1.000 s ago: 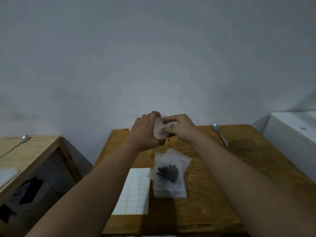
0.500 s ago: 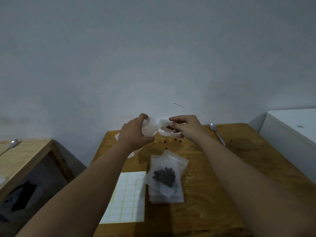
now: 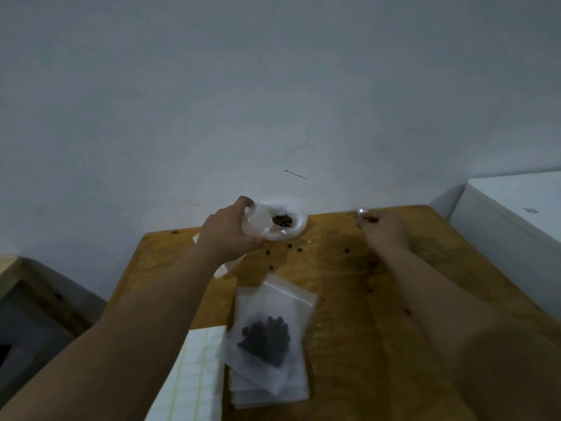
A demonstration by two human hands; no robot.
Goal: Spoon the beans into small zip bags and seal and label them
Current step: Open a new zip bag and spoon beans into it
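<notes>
Now left grip (image 3: pixel 230 232) clutches the crinkly clear bean bag (image 3: pixel 292 230); right grip (image 3: pixel 384 229) pinches a shiny spoon (image 3: pixel 362 211).

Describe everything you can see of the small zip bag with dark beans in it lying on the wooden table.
The small zip bag is clear, frosted-looking plastic with a zip strip along its far edge. Dark beans clump in its near half. It lies flat, askew, on a stack of empty bags beside the label sheet. Its seal cannot be judged. Neither the left hand nor the right hand touches it.
</notes>
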